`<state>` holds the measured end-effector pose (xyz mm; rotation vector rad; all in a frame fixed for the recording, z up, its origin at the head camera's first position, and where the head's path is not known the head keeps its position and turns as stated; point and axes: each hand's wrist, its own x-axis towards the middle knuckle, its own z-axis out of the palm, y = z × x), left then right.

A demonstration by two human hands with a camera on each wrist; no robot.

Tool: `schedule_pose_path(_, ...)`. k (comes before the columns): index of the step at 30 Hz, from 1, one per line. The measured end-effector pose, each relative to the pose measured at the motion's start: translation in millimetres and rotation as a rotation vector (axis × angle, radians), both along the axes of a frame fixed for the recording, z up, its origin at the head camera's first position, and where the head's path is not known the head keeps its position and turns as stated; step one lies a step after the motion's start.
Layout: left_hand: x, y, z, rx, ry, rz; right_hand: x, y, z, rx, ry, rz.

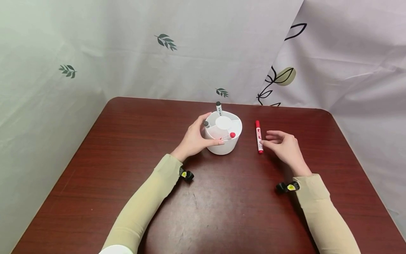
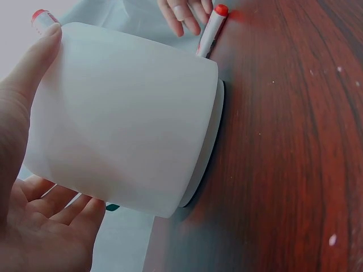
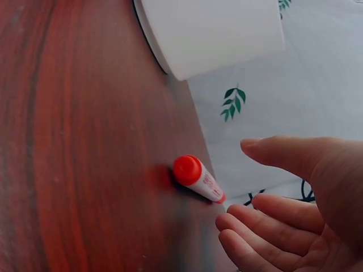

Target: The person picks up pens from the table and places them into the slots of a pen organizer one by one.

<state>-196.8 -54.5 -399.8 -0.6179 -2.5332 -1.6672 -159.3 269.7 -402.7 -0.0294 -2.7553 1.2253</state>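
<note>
A white round pen holder (image 1: 219,147) with compartments stands on the table, and my left hand (image 1: 193,139) grips it from the left. The left thumb lies at its rim near a red-capped marker (image 1: 232,135), with the other fingers around the far side. Two dark-capped markers (image 1: 219,109) also stand in separate spots inside the holder. To the right, a red-and-white marker (image 1: 259,137) lies on the table. My right hand (image 1: 285,146) hovers beside that marker, thumb and fingers apart; in the right wrist view a gap separates them from the marker (image 3: 199,180).
The dark red wooden table (image 1: 206,208) has rounded far corners. A pale curtain (image 1: 127,63) with leaf prints hangs behind and along the sides. Black wrist cameras (image 1: 187,175) sit at both sleeves. A white round edge (image 1: 116,249) shows at the bottom.
</note>
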Motion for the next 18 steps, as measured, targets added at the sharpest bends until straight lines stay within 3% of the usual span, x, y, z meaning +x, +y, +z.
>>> schedule_pose_path(10, -0.4, 0.1, -0.4, -0.009, 0.004, 0.002, -3.2, -6.6, -7.6, 0.029, -0.045, 0.085)
schedule_pose_path(18, 0.1, 0.2, -0.1, -0.013, -0.002, 0.003, -2.8, -10.4, -6.8, 0.066, -0.093, 0.055)
